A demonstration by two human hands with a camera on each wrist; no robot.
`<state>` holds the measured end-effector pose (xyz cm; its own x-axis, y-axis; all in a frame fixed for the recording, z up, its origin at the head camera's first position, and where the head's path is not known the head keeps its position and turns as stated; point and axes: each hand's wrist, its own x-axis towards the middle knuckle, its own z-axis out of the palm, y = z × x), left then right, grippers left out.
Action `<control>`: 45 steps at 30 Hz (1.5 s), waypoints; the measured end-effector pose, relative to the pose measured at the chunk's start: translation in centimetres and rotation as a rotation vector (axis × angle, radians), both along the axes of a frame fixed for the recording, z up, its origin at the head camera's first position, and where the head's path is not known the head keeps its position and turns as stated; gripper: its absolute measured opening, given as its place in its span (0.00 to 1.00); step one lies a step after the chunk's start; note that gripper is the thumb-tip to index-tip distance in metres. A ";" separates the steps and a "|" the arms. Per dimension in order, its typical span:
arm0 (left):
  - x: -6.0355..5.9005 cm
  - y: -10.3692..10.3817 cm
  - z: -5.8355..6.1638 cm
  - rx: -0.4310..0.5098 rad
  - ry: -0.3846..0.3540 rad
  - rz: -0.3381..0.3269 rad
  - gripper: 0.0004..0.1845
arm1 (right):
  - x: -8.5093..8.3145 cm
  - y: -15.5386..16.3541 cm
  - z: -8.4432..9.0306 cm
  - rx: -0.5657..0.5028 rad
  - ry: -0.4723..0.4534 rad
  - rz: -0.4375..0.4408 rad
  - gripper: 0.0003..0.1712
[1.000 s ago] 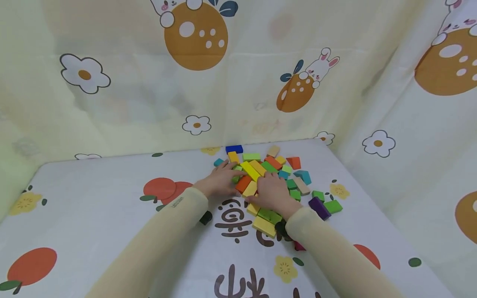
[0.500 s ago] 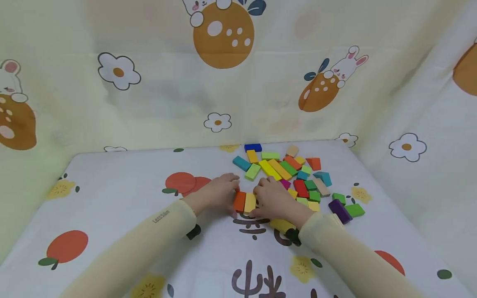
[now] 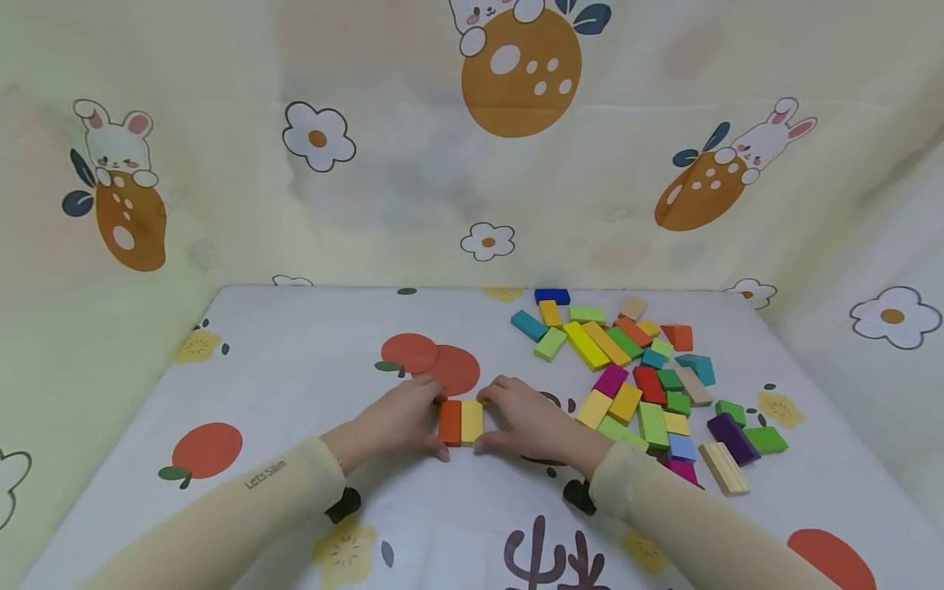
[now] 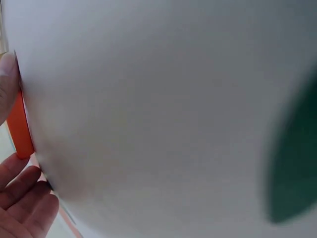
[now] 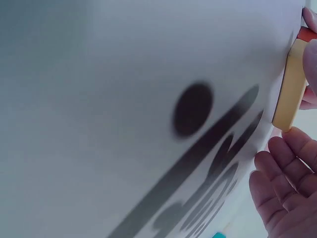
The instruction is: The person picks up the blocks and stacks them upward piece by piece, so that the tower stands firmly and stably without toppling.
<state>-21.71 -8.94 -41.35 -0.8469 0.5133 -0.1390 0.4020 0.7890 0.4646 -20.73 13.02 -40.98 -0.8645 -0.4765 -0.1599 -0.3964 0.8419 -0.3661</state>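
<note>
An orange block [image 3: 449,422] and a yellow block [image 3: 472,420] lie flat side by side, touching, on the printed table cloth [image 3: 295,369]. My left hand [image 3: 409,419] grips the orange block from its left side, thumb at the near end and fingers at the far end. My right hand [image 3: 516,422] holds the yellow block the same way from the right. In the left wrist view the orange block [image 4: 20,131] shows edge-on between thumb and fingers [image 4: 22,196]. Also edge-on, in the right wrist view, is the yellow block [image 5: 290,89] above my fingers [image 5: 287,183].
A loose pile of several coloured blocks [image 3: 627,369] spreads over the right half of the table, with a long yellow block [image 3: 586,344], a purple block [image 3: 730,437] and a plain wood block [image 3: 723,467]. Printed fabric walls [image 3: 472,164] close the back and both sides.
Both hands have slid the orange and yellow blocks out of the pile, toward me and to the left. The pair now lies apart from the pile. The head view has swung left.
</note>
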 end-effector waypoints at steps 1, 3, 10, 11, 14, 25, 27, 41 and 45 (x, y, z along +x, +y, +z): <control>0.1 -0.1 0.0 -0.004 0.004 0.001 0.39 | 0.0 -0.1 0.0 0.001 0.002 0.002 0.39; 0.4 -0.2 0.0 -0.004 0.009 0.002 0.40 | 0.0 -0.2 0.0 0.009 0.006 0.005 0.39; 0.9 -0.4 0.2 -0.005 0.011 0.015 0.40 | -0.1 -0.5 0.1 0.030 0.009 0.018 0.39; 0.9 -0.4 0.2 -0.007 0.010 0.018 0.40 | -0.1 -0.5 0.1 0.029 0.009 0.022 0.39; 0.9 -0.6 0.2 -0.006 0.004 0.023 0.40 | -0.2 -0.7 0.1 0.029 0.010 0.030 0.39; 1.0 -0.6 0.3 -0.020 0.010 0.017 0.40 | -0.3 -0.7 0.0 0.024 -0.002 0.024 0.39; 1.0 -0.6 0.3 -0.023 0.010 0.016 0.40 | -0.2 -0.7 0.0 0.024 -0.004 0.023 0.39; 1.2 -0.7 0.3 -0.020 0.020 0.010 0.41 | -0.2 -0.7 0.1 0.015 -0.001 0.037 0.39; 1.2 -0.7 0.3 -0.025 0.015 0.020 0.41 | -0.2 -0.7 -0.2 0.024 -0.003 0.039 0.39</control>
